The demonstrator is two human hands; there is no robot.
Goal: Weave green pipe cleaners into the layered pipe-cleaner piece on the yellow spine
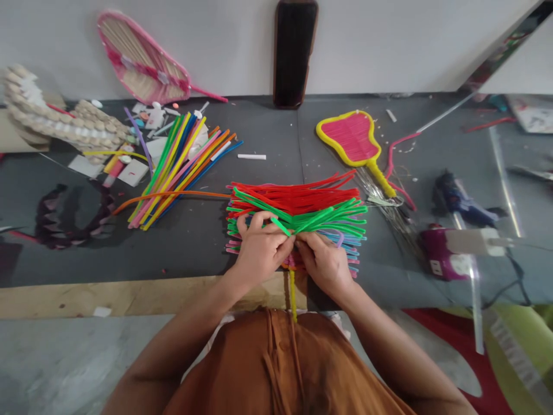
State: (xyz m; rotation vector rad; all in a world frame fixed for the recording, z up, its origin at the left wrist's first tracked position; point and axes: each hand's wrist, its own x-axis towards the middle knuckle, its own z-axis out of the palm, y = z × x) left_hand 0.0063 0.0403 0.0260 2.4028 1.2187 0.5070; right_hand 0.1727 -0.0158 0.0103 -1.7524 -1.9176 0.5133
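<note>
A woven mat of pipe cleaners (302, 207) lies on the grey table in front of me, with red strands at the far side, green in the middle, and blue and pink nearest me. My left hand (259, 248) and my right hand (324, 262) meet at its near middle, both with fingers closed. They pinch a green pipe cleaner (283, 226) between them. A yellow strand (292, 294) hangs down from under my hands toward my lap.
A loose bundle of coloured pipe cleaners (181, 167) lies at the left. A pink and yellow fan (352, 138) lies at the right, with glue guns (458, 202) beyond it. A phone (295, 52) leans on the wall. Another pink fan (142, 60) stands at the back left.
</note>
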